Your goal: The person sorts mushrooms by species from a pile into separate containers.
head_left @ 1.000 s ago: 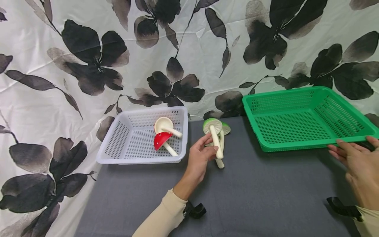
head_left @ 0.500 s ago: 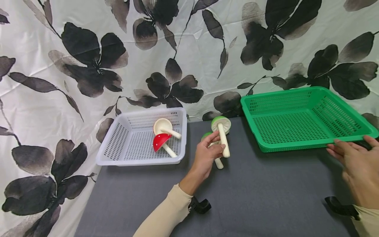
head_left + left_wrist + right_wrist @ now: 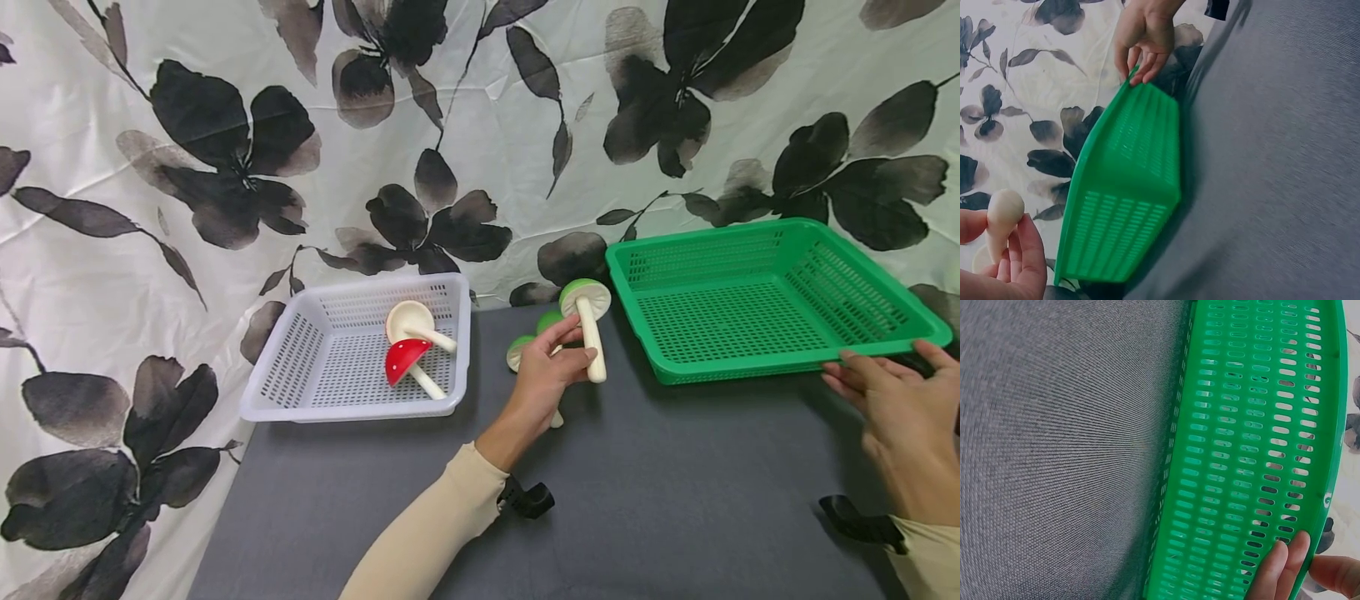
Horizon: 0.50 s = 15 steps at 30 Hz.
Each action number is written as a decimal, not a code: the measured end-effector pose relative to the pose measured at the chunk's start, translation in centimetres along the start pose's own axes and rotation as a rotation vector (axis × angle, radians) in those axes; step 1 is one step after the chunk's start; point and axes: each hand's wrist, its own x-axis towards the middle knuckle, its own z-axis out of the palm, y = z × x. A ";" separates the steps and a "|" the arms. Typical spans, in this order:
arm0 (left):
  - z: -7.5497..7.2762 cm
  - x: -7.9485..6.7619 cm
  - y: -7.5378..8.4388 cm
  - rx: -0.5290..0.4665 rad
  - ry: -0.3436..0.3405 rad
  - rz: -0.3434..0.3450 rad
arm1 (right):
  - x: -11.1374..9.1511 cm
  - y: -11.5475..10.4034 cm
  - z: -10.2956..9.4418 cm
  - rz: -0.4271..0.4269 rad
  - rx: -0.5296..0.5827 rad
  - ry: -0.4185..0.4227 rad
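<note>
My left hand pinches the stem of a green-capped toy mushroom between thumb and fingers, cap up, off the table just left of the green basket. In the left wrist view the stem's rounded end points at the camera. Behind this hand lie more green-capped mushrooms, partly hidden by it. At the basket's near right corner my right hand grips the rim, thumb over it and fingers against the outer wall. No mushroom shows inside that basket.
To the left stands a white basket holding a red, white-dotted mushroom and another with its pale underside showing. A floral cloth hangs behind the grey table.
My left hand has lifted the green-capped mushroom away from the others and carried it right, toward the green basket. The right hand stays on the basket's rim.
</note>
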 end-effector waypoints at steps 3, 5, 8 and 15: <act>0.9 0.7 0.0 -0.021 -0.016 0.002 | -0.1 0.0 -0.1 -0.007 0.004 -0.011; 1.5 1.2 0.1 -0.023 -0.031 0.002 | -0.1 0.0 -0.2 -0.008 0.004 -0.018; 2.2 2.0 0.1 -0.015 -0.045 -0.002 | -0.1 0.0 -0.2 0.000 0.011 -0.028; 3.5 3.7 0.1 -0.005 -0.067 -0.006 | -0.1 -0.1 -0.3 0.000 0.015 -0.051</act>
